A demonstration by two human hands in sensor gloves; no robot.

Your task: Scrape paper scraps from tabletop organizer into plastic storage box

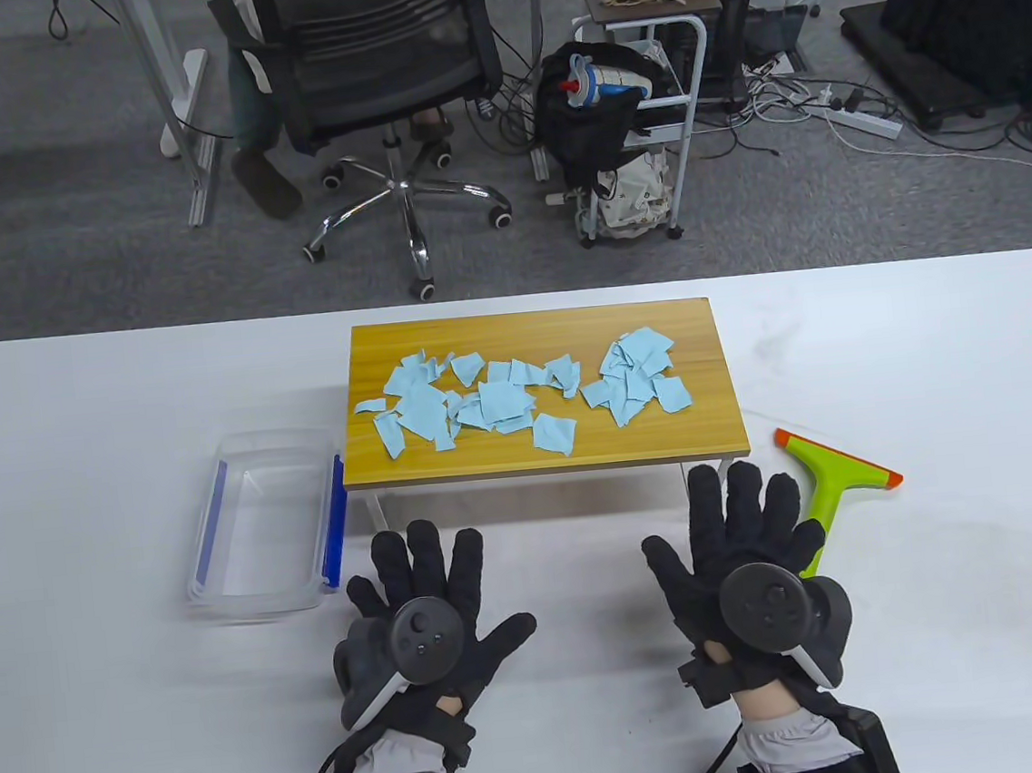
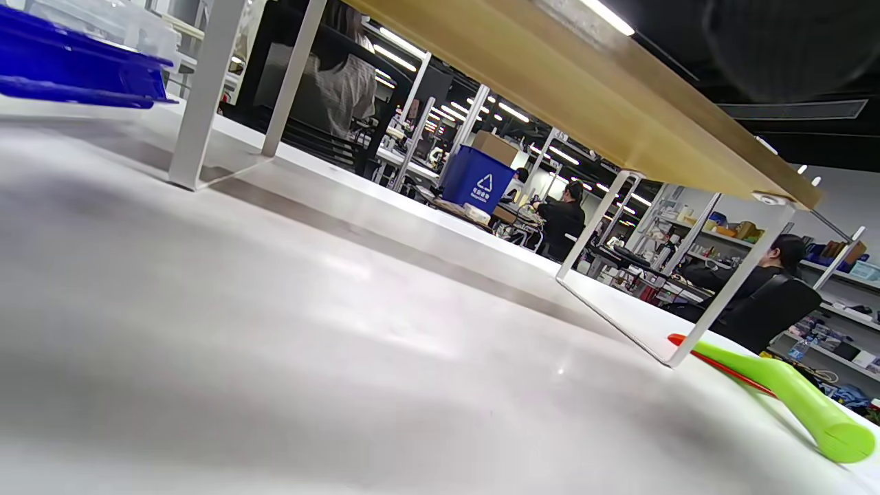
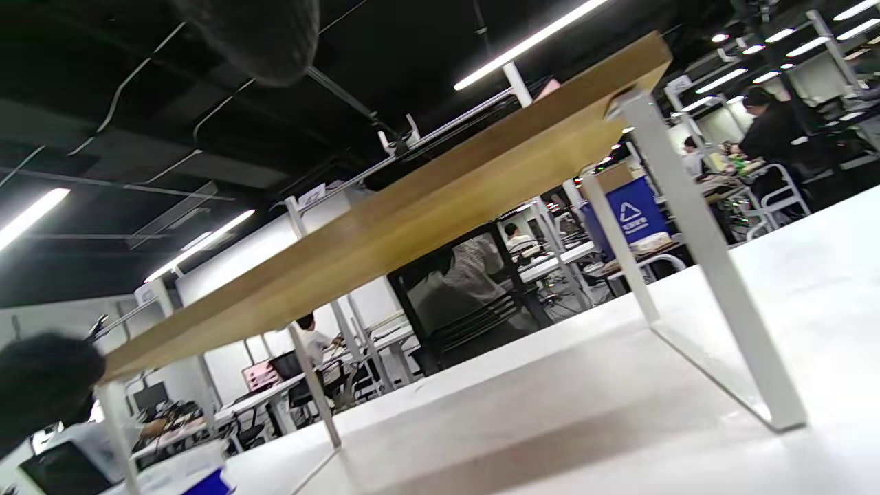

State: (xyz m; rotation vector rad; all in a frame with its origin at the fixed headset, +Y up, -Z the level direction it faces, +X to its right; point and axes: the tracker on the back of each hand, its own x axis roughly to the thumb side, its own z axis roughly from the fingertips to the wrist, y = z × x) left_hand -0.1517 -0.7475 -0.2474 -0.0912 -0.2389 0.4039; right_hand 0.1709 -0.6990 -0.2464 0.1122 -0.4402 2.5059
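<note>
A wooden tabletop organizer (image 1: 712, 436) on white legs stands mid-table, strewn with several light-blue paper scraps (image 1: 499, 397). A clear plastic storage box (image 1: 265, 525) with blue clips lies to its left. A green scraper (image 1: 831, 488) with an orange blade edge lies to its right. My left hand (image 1: 426, 586) and right hand (image 1: 739, 529) rest flat on the table in front of the organizer, fingers spread, holding nothing. The right hand's fingers lie close beside the scraper handle. The left wrist view shows the organizer's underside (image 2: 605, 103), the box (image 2: 75, 62) and the scraper handle (image 2: 790, 392).
The white table (image 1: 932, 346) stretches wide on both sides. An office chair (image 1: 377, 81) and a cart (image 1: 643, 101) stand on the floor beyond the far edge. The organizer's white leg (image 3: 701, 247) shows near the right hand.
</note>
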